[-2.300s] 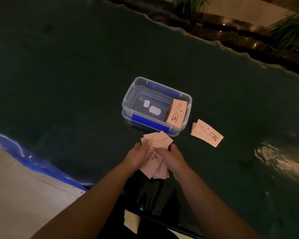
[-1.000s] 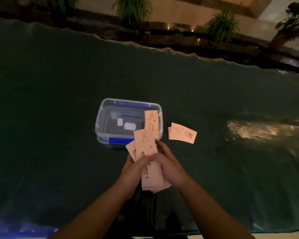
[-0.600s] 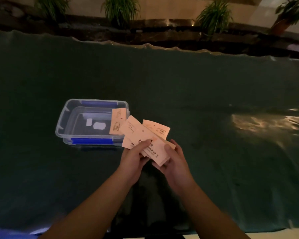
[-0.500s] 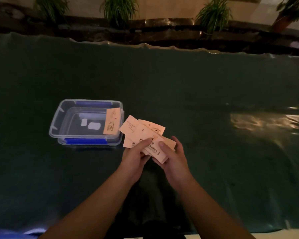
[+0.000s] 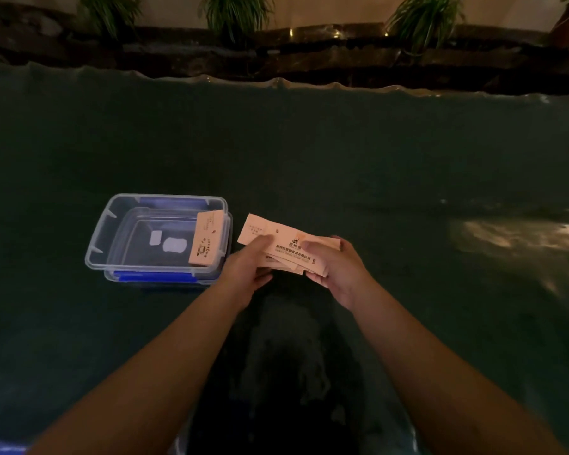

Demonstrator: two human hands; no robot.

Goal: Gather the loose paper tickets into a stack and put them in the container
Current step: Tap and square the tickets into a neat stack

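Both hands hold a loose bundle of pale pink paper tickets [image 5: 284, 246] just above the dark green table cover. My left hand [image 5: 245, 269] pinches the bundle's left part with the thumb on top. My right hand [image 5: 337, 272] grips its right end. The tickets are fanned unevenly, the top one with printed text. To their left stands a clear plastic container [image 5: 119, 224] with blue clips, open at the top. A stack of tickets [image 5: 207, 239] leans against its right inner wall.
The dark green cover [image 5: 309, 152] spans the whole table, with a wrinkled far edge. Beyond it lie dark rocks and potted plants [image 5: 237, 11]. A glare patch [image 5: 519, 234] shines on the cover at the right.
The small pile that lay on the table right of the container is gone from there, and the bundle in my hands has turned to lie more sideways. The view has shifted, so the container appears further left.
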